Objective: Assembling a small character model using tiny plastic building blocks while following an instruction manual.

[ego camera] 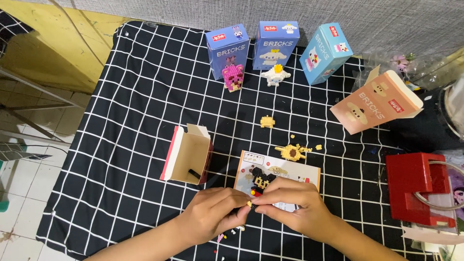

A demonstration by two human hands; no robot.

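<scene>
Small black-and-red brick figure (261, 182) sits low centre on the table, right at the fingertips of both hands, resting over the instruction sheet (278, 171). Kept on the sheet, so the printed steps stay in sight while pieces go on.

Left hand (215, 213) curls in from the lower left, fingers pinched at a tiny yellowish piece by the figure's base; whether it also steadies the figure, cannot tell. Right hand (290, 202) comes in from the lower right, fingers bent and pinched against the same spot, covering part of the sheet. Both are closed on small parts, not loose.

Just left of the hands, an opened pink-and-red box (187, 153) lies on its side, mouth facing the camera, likely so parts can be tipped out. A few loose bits (227, 235) lie under the left wrist.

Above the sheet: a tan brick part (291, 152) with crumbs beside it, and a small yellow part (267, 121) further up, both within reach.

Back row: a pink finished figure (233, 77) and a white finished figure (275, 75), each standing before its blue box (227, 47) (275, 42), displayed. A third light-blue box (325, 52) is tilted; a peach box (377, 102) lies open at right. Red holder (418, 186) at right edge. All on the black grid cloth (130, 125).
</scene>
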